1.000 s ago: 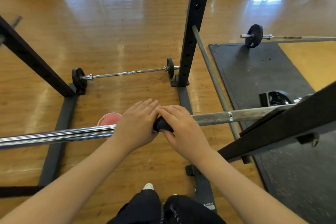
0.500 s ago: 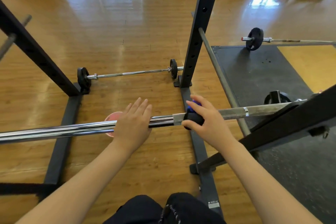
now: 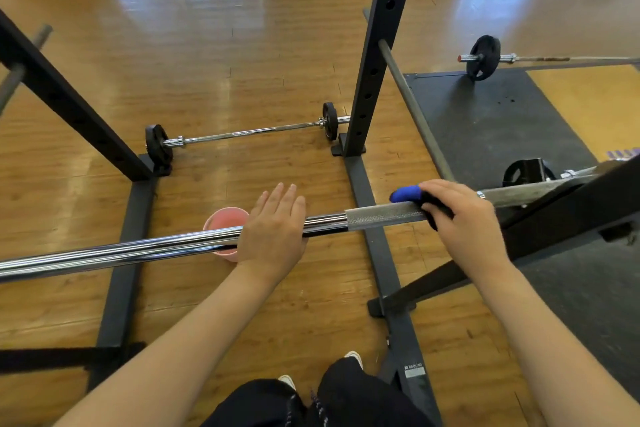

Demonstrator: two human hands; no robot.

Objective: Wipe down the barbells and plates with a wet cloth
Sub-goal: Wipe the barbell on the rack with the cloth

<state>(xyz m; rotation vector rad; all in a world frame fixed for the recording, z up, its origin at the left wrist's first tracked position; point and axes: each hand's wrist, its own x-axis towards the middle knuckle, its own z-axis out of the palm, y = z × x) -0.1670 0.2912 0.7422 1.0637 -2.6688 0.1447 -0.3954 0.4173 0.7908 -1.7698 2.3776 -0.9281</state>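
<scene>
A chrome barbell [image 3: 138, 250] lies across the rack at waist height, running from the left edge to the right. My left hand [image 3: 273, 229] rests flat on the bar with straight fingers. My right hand [image 3: 464, 222] grips a black and blue cloth [image 3: 407, 194] wrapped round the knurled part of the bar, right of the rack's base beam. A pink cup [image 3: 225, 218] stands on the floor under the bar, partly hidden by it and by my left hand.
A black rack upright [image 3: 377, 55] stands ahead, its base beams [image 3: 121, 253] on the wooden floor. A small barbell with plates [image 3: 242, 132] lies behind. Another loaded bar [image 3: 485, 57] sits on the black mat [image 3: 491, 121] at right. A slanted black beam [image 3: 554, 229] crosses at right.
My right hand has slid the cloth rightward along the bar, away from my left hand, which stays in place on the bar.
</scene>
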